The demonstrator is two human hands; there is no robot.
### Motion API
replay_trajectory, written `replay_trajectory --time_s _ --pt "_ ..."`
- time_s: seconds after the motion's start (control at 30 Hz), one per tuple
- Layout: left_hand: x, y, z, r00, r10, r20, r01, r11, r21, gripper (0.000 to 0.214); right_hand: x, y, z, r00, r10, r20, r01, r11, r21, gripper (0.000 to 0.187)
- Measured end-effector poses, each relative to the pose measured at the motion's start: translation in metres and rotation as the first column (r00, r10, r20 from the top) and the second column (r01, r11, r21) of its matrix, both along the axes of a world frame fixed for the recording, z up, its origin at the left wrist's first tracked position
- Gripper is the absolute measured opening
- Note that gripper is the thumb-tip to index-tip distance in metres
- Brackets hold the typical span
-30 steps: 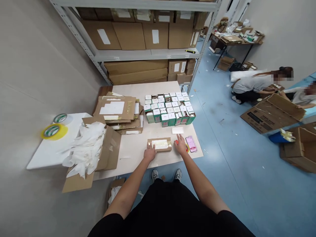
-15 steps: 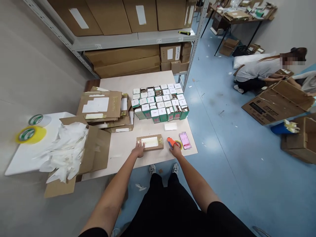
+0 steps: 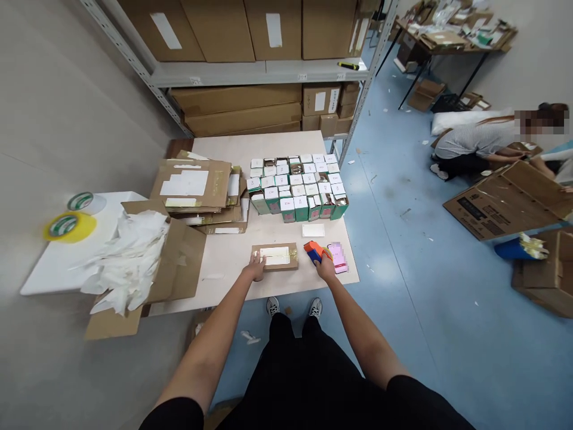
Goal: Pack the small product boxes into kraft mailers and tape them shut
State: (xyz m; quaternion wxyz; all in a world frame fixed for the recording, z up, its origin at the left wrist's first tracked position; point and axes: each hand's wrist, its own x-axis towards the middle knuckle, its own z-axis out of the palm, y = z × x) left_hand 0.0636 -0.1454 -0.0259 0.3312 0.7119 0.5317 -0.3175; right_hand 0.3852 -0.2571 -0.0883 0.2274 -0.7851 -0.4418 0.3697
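Under the flat left hand a labelled box is pinned, the tape dispenser, gripped by the right hand, not yet applied.

Pretty much all black here: black top with short sleeves that stop above the elbows, so the forearms are bare right down to the left hand and right hand. Black trousers as well, kinda loose. Grey-and-white lace-up sneakers on both feet.
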Motion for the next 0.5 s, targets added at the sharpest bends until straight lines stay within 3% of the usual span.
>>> replay_trajectory --time_s 0.13,0.27,0.4,0.5 --pt "0.003 -0.002 -0.001 0.999 0.035 0.028 -0.035 0.999 0.005 0.12 -0.013 0.005 0.035 0.954 0.027 -0.3 0.039 0.976 0.213 0.043" --pt "0.004 -0.006 0.004 0.999 0.028 0.027 -0.028 1.0 -0.007 0.119 -0.053 0.021 0.066 0.776 0.158 -0.61 0.056 0.947 0.316 0.046" --pt "0.004 -0.014 0.012 0.995 0.067 0.081 -0.068 0.998 0.01 0.115 -0.091 0.03 0.074 0.643 0.204 -0.739 0.012 0.961 0.275 0.051" --pt "0.001 -0.019 0.018 0.993 0.059 0.1 -0.061 0.998 0.02 0.112 -0.102 0.026 0.071 0.608 0.192 -0.77 -0.024 0.974 0.224 0.053"
